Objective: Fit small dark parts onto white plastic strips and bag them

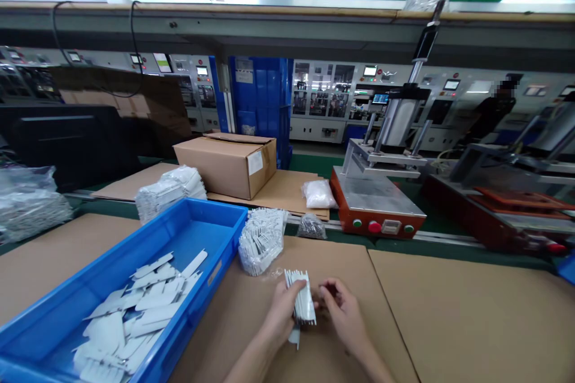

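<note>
My left hand (284, 310) is wrapped round a stack of thin white plastic pieces (302, 299), its thumb lying over the front of the stack. One more white piece (294, 335) sticks out below that hand. Just right of the stack, my right hand (340, 305) has its fingers curled, thumb near the fingertips; whatever is between them is too small to make out. Behind the hands, a clear bag of similar white pieces (263, 239) stands on the cardboard sheet (332, 254).
To the left is a blue tray (220, 221) holding loose white pieces. Farther back are a cardboard box (224, 161), a bag of small dark parts (311, 226), a white bag (318, 194) and an orange-based press (377, 197). A person (492, 111) stands at the back right.
</note>
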`<action>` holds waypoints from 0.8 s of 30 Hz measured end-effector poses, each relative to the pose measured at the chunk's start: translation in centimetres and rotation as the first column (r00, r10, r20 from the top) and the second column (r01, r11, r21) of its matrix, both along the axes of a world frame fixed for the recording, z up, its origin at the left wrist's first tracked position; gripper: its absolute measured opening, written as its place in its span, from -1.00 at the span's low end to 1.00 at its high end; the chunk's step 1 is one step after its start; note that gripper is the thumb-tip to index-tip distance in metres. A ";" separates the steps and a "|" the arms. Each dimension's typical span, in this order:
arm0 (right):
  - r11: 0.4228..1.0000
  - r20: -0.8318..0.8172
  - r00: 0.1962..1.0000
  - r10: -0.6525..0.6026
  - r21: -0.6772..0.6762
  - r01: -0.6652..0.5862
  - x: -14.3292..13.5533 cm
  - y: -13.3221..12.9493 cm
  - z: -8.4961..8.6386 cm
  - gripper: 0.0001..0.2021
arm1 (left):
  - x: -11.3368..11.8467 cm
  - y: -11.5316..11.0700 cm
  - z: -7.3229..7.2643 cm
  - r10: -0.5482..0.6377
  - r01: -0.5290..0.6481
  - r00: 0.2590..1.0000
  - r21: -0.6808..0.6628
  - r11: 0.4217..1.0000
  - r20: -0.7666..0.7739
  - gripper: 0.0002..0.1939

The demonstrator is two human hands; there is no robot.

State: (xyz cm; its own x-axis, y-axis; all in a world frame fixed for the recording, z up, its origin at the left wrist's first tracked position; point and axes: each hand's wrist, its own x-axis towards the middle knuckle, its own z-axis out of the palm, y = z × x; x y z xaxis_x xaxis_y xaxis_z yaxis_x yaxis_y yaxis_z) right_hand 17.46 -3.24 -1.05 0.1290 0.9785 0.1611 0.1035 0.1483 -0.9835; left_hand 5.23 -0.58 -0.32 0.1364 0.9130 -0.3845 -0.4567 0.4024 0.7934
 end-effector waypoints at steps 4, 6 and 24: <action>0.995 0.001 0.996 0.093 -0.027 -0.093 -0.6 -0.4 0.3 -0.73 | -0.2 0.2 -0.3 0.025 -0.016 0.997 0.131 0.991 -0.067 -0.72; 0.996 0.023 0.995 0.092 -0.016 -0.092 -0.7 -0.4 0.5 -0.76 | -0.3 0.2 -0.4 0.052 -0.034 0.994 0.183 0.983 -0.093 -0.70; 0.999 -0.098 0.995 0.001 -0.051 -0.006 -0.9 0.0 -0.9 -0.76 | -0.4 0.3 -0.6 0.077 -0.004 0.964 0.275 0.961 -0.255 -0.69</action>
State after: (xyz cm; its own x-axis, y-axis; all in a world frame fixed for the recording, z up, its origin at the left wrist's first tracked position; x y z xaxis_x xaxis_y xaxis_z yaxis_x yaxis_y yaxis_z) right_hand 16.52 -3.24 -1.91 0.1383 0.9856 0.0971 0.0058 0.0973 -0.9952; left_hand 4.84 -0.28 -0.94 0.0254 0.9898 -0.1399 -0.2307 0.1420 0.9626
